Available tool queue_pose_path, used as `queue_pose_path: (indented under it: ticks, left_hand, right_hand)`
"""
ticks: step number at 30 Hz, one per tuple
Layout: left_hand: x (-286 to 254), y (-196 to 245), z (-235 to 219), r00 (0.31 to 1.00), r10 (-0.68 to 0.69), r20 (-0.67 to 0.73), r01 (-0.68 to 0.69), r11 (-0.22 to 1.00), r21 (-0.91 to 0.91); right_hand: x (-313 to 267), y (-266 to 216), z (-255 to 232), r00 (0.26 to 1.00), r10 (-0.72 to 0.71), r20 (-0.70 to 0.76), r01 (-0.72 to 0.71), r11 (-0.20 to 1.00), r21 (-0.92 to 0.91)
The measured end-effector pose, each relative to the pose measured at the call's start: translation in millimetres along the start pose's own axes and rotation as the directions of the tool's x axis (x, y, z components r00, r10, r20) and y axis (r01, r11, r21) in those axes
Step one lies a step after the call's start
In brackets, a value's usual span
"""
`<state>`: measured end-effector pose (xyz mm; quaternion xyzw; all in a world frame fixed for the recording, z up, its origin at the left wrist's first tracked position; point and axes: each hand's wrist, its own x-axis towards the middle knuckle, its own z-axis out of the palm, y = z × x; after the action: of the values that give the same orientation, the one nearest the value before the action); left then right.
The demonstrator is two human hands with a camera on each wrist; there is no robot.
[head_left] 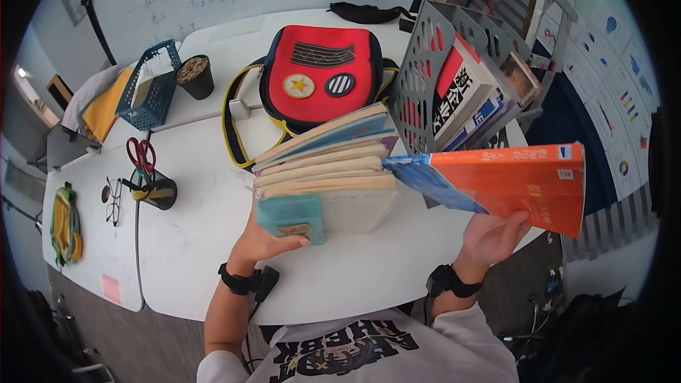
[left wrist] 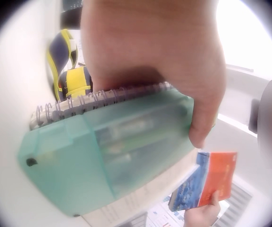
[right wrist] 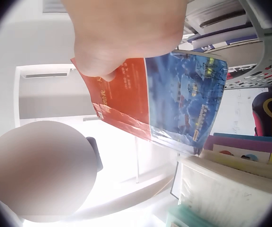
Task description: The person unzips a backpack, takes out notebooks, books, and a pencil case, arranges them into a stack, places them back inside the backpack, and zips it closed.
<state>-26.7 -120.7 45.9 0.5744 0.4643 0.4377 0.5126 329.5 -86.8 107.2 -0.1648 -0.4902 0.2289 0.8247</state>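
Observation:
My left hand (head_left: 266, 241) grips a thick stack of books and notebooks (head_left: 326, 174) together with a translucent teal pencil case (head_left: 289, 213). Its thumb lies over the case's near face. Long items show through the case's wall in the left wrist view, where a spiral-bound notebook (left wrist: 103, 98) sits right behind it. To the right, my right hand (head_left: 493, 237) holds an orange and blue paperback book (head_left: 525, 181), thumb on the orange cover. The book's blue end overlaps the stack's right edge in the head view. The left fingers are mostly hidden behind the stack.
Beyond the stack sits a red bag (head_left: 323, 64) with a yellow-edged strap. A grey file rack (head_left: 425, 64) of books stands at the right. Leftward are scissors (head_left: 142, 156) in a black pen holder (head_left: 162, 193), eyeglasses (head_left: 113, 202), a plant pot (head_left: 195, 78) and a blue basket (head_left: 159, 103).

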Motion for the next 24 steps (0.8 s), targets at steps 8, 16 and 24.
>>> queue_pose_path:
  ticks: [8, 16, 24]
  left_hand:
    - [0, 2, 3, 1.000, 0.008, -0.004, -0.008, 0.999, -0.049]
    - [-2, 5, 0, 0.999, -0.016, 0.036, 0.016, 1.000, -0.021]
    - [-5, 8, 0, 0.999, -0.007, 0.052, 0.011, 0.996, -0.087]
  right_hand:
    - [-4, -11, -9, 0.981, -0.178, 0.078, 0.194, 0.928, -0.318]
    - [-17, 1, -22, 0.936, 0.130, 0.328, -0.216, 0.946, 0.242]
    - [-38, 21, 23, 0.669, 0.611, 0.422, -0.591, 0.782, -0.196]
